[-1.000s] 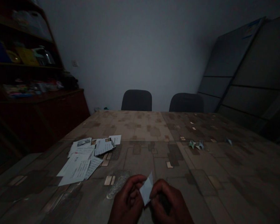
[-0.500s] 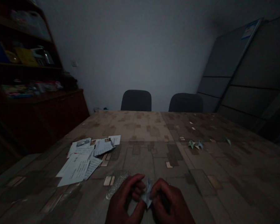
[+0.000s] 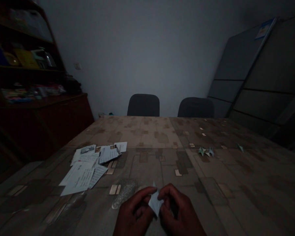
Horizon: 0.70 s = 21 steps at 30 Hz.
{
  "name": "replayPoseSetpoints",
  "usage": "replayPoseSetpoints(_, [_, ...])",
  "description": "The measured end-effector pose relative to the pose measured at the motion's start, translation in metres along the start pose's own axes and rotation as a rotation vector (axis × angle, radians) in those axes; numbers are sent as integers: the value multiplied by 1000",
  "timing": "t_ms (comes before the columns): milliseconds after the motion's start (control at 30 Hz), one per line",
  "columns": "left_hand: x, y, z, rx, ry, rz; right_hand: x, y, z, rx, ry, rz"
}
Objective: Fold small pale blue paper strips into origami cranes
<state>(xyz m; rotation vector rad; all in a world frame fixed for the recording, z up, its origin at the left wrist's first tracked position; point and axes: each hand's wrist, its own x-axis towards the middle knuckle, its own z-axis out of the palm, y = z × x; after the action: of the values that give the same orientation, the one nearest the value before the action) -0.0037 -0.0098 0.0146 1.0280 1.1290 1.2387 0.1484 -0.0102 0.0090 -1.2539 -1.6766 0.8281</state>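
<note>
A small pale piece of folded paper is held upright just above the near part of the table, its pointed tip up and another point down. My left hand pinches its left side with the fingers curled. On the other side my right hand grips the paper's right edge between thumb and fingers. Further off to the right, several small folded paper figures sit in a cluster. One greenish folded piece lies apart from them.
Printed sheets and cards are spread in an overlapping pile at the left of the patterned table. Two dark chairs stand behind the far edge. A shelf cabinet is at the left and grey panels at the right.
The folded paper has turned so that a broader face shows. My left index finger has come in to the paper's upper part, and my right hand has risen slightly.
</note>
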Motion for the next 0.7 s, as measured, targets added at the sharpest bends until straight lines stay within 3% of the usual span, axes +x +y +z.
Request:
replayPoseSetpoints(300, [4, -6, -1, -72, 29, -84, -1, 1, -3, -102, 32, -177])
replayPoseSetpoints(500, [3, 0, 1, -61, 51, -78, -2, 4, 4, -65, 64, -68])
replayPoseSetpoints(700, [1, -2, 1, 56, 37, 40, -5, 11, 8, -22, 23, -10])
